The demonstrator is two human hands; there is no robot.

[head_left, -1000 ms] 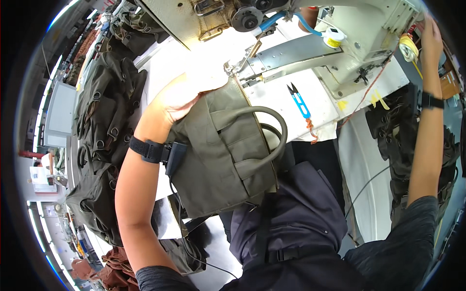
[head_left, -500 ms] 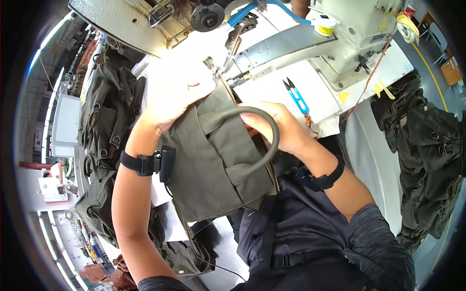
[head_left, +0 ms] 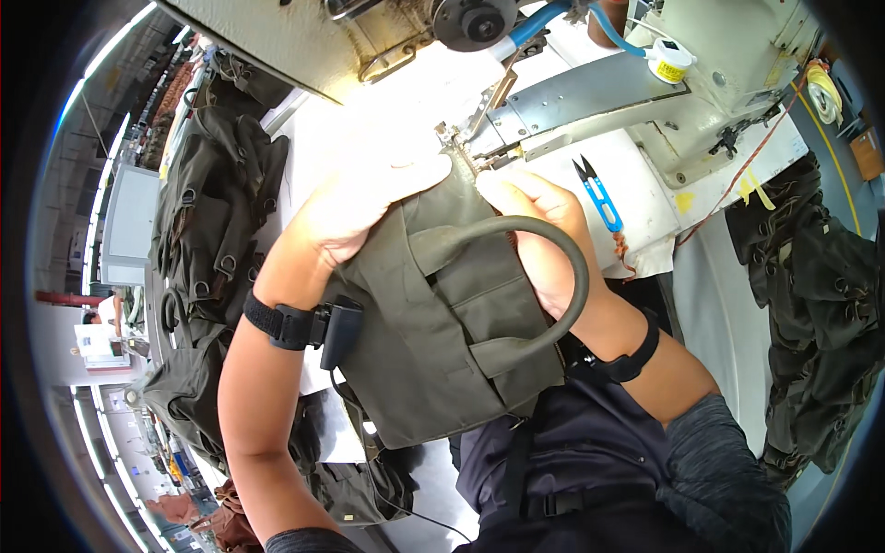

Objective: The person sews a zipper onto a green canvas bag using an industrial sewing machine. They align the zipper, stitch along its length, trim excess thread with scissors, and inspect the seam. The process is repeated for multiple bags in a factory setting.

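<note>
An olive canvas bag (head_left: 415, 350) with looped handles lies on the sewing machine (head_left: 719, 83) table, its zipper edge at the needle and presser foot (head_left: 452, 138). My left hand (head_left: 364, 203) is closed on the bag's upper left part, thumb beside the zipper just below the foot, its back washed out by glare. My right hand (head_left: 539, 221) is closed on the bag's right zipper edge behind the handle loop, fingertips near the foot. Blue thread snips (head_left: 599, 194) with an orange cord lie just right of my right hand.
Piles of similar olive bags (head_left: 203, 212) line the left and hang at the right (head_left: 802, 323). A white reel (head_left: 668, 60) sits on the machine, a bundled yellowish cloth (head_left: 825, 92) at its right. A co-worker (head_left: 106, 318) is in the far left background.
My right hand has come down from the far upper right onto the bag's right edge, then moved up toward the presser foot. My left hand stays on the bag.
</note>
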